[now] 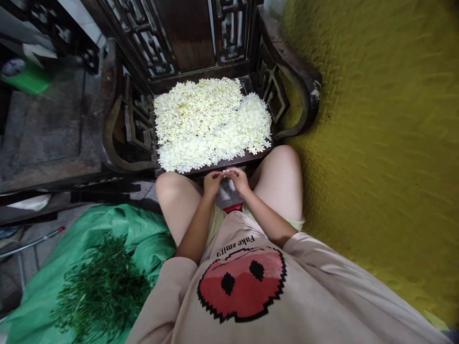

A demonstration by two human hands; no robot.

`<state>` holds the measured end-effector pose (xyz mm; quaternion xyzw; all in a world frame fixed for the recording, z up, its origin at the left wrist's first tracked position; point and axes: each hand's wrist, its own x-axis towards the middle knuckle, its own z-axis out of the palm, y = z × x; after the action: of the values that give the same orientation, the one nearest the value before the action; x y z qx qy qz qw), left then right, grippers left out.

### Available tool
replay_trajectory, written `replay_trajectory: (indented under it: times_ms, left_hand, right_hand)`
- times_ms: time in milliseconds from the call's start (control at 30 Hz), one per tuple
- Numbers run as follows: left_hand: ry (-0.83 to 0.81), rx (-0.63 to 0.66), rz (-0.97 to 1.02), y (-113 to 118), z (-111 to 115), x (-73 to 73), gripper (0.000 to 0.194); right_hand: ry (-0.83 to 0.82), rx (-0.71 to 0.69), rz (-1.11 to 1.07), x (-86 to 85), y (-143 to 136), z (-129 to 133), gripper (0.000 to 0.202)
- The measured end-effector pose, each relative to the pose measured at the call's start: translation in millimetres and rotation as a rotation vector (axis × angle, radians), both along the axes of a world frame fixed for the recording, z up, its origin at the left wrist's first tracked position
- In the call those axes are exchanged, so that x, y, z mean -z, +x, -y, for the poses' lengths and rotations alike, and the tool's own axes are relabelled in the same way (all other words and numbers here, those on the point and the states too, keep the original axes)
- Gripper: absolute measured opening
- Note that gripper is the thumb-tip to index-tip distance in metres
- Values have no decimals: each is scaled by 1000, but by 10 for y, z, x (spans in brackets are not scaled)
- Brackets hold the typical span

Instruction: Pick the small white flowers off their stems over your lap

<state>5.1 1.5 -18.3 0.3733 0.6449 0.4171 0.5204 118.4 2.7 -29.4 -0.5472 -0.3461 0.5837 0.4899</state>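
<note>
Over the gap between my knees, my left hand and my right hand meet at the fingertips. Both are closed in a pinch. A tiny pale spot shows where the fingers come together, too small to name. Just beyond them, many small white flowers lie in a thick layer on the seat of a dark carved wooden chair. The flowers toward the back left look yellower, and those along the front and right look whiter. My hands are apart from the flowers, in front of the seat's near edge.
A green plastic sheet lies at my left with a heap of green leafy stems on it. Beyond it stands a dark wooden table with a green box. A yellow textured surface rises close on my right.
</note>
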Motion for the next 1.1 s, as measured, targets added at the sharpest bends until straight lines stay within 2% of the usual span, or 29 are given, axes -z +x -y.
replay_trajectory:
  times_ms: [333, 500, 600, 733, 1100]
  left_hand:
    - [-39, 49, 6, 3, -8, -2, 22]
    - [-104, -1, 59, 4, -8, 6, 23]
    - [-127, -36, 144, -6, -18, 22, 25]
    - [-177, -16, 294, -22, -33, 14, 30]
    - [-201, 30, 550, -51, -36, -13, 34]
  right_hand:
    - [-4, -4, 53, 6, 8, 6, 21]
    - [-31, 41, 135, 12, 14, 2, 24]
    - [-46, -37, 72, -17, 6, -1, 28]
    - [-63, -155, -37, -67, -3, -5, 29]
    - [-88, -198, -202, -124, 40, 9, 26]
